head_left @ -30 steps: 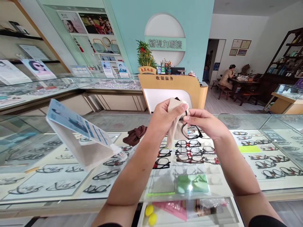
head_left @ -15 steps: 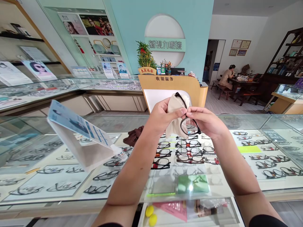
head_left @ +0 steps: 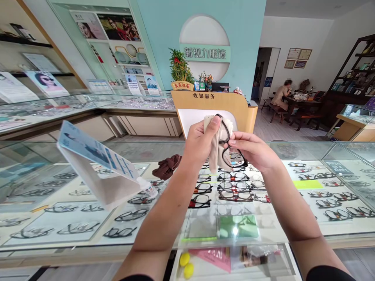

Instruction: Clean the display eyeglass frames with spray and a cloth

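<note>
A pair of black-framed glasses (head_left: pixel 236 166) is held up above the glass counter, tilted so one lens is high and the other low. My right hand (head_left: pixel 254 150) pinches the frame near its middle. My left hand (head_left: pixel 199 141) grips a cream cleaning cloth (head_left: pixel 215 158) around the upper end of the glasses, thumb pressed near the top rim. Loose cloth hangs beneath the left hand, beside the lower lens. Part of the upper rim and the fingers behind the cloth are hidden.
Rows of eyeglasses (head_left: pixel 233 177) lie inside the glass display counter (head_left: pixel 164 146). On its top stand a folded card sign (head_left: pixel 96 156), a small white bottle (head_left: pixel 150 189) and a dark brown cloth (head_left: pixel 166 167). Below is an open drawer (head_left: pixel 265 273). A person (head_left: pixel 281 95) sits far back right.
My left thumb has moved up from the middle of the glasses to the top rim, taking the cloth with it. More of the upper lens shows. My right hand keeps its pinch.
</note>
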`<state>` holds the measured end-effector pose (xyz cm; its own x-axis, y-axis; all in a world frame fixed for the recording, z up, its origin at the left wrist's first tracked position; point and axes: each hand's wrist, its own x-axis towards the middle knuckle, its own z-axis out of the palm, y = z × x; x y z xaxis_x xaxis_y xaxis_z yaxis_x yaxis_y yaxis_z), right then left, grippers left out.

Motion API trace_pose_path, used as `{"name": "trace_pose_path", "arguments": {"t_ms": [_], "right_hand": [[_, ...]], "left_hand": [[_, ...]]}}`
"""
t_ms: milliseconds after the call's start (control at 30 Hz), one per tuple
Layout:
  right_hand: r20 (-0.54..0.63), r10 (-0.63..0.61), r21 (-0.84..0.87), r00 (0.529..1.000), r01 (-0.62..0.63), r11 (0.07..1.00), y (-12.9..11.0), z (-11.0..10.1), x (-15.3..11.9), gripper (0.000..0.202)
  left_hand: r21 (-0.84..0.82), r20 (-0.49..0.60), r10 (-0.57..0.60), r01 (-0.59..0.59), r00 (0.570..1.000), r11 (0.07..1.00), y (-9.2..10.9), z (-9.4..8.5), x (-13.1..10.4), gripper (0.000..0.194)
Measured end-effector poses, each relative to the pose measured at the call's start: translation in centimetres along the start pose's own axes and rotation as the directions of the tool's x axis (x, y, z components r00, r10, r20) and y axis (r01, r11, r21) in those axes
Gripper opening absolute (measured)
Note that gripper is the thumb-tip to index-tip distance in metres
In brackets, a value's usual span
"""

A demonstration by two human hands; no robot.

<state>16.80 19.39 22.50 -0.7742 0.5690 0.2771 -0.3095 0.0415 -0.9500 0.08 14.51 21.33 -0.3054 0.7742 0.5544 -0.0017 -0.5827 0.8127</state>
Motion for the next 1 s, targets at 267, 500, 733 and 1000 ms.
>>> {"name": "trace_pose_path", "arguments": {"t_ms": [267,500,733,1000], "right_hand": [[-0.08,0.001,-0.03,0.997,-0.003,1.0,-0.8,-0.7,-0.2,0.022],[-0.051,0.004,0.044,0.999,-0.001,0.999,-0.2,0.4,-0.1,0.021],[-0.01,0.018,0.032,1.0,-0.017,0.999,0.2,0.7,0.0,0.023],[-0.152,-0.065,-0.044,0.986,0.059,0.997,-1.0,-1.0,-0.3,0.023]], "left_hand": [[0.045,0.315,-0.109,0.1,0.943,0.994,1.6,-1.9,0.5,0.055],[0.008,0.088,0.058,-0.059,0.994,0.998,0.7,0.2,-0.2,0.054],[0.116,-0.134,0.168,-0.153,0.977,0.981,-0.1,0.5,-0.4,0.065],[0.0,-0.156,0.044,-0.044,0.987,0.999,-1.1,-0.8,1.1,0.063]]}}
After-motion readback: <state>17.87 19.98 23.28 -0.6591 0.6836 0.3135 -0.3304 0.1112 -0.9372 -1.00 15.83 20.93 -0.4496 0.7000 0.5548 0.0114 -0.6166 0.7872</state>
